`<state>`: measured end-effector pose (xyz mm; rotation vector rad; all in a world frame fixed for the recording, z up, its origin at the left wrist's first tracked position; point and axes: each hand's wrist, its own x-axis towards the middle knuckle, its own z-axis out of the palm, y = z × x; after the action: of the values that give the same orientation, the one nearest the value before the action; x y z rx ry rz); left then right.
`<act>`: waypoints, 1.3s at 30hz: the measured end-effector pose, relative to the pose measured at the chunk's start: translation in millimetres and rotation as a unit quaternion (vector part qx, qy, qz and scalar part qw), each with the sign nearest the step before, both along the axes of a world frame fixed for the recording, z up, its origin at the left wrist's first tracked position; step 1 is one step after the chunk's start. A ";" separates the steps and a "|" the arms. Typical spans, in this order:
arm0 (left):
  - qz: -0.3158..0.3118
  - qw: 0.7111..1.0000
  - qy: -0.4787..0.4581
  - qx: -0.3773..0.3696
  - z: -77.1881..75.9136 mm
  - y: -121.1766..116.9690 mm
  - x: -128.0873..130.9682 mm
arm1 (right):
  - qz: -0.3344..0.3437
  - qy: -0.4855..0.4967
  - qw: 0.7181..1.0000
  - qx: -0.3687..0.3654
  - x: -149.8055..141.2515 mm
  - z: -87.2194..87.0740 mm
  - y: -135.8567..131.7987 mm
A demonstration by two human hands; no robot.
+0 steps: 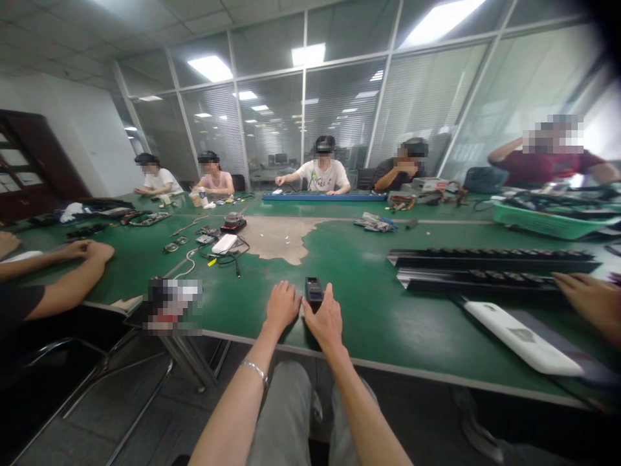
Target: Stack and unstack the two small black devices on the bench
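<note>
A small black box-shaped device [314, 285] with a small dark screen-like panel on top stands on the green table in front of me. My right hand [326, 322] is around its near end, thumb on the left side and index finger along the right. Just left of it, my left hand [283, 303] rests on the tabletop with fingers stretched forward and slightly bent, holding nothing that I can see. The underside of the device and part of its near face are hidden by my right hand.
The green table [359, 323] has a torn, bare patch. Left of centre lie a white box [224, 244] and cables. Dark metal rails [485, 281] and a long white case [524, 336] lie right, near another person's hand [589, 301]. Several people sit around.
</note>
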<state>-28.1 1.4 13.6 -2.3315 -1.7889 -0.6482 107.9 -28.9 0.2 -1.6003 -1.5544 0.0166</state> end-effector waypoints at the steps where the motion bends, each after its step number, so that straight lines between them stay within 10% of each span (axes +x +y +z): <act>1: -0.001 1.000 0.000 0.000 0.3 0.0 0.0 | 0.002 -0.002 1.000 0.001 0.0 0.3 -0.2; 39: 0.050 0.998 -0.014 0.023 8.1 -19.0 -3.5 | 0.019 0.027 0.999 -0.026 5.0 -3.2 -1.7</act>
<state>-31.6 -17.6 21.6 -2.1975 -1.8671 -0.7023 113.0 -30.6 -3.0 -1.5973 -1.5540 0.1203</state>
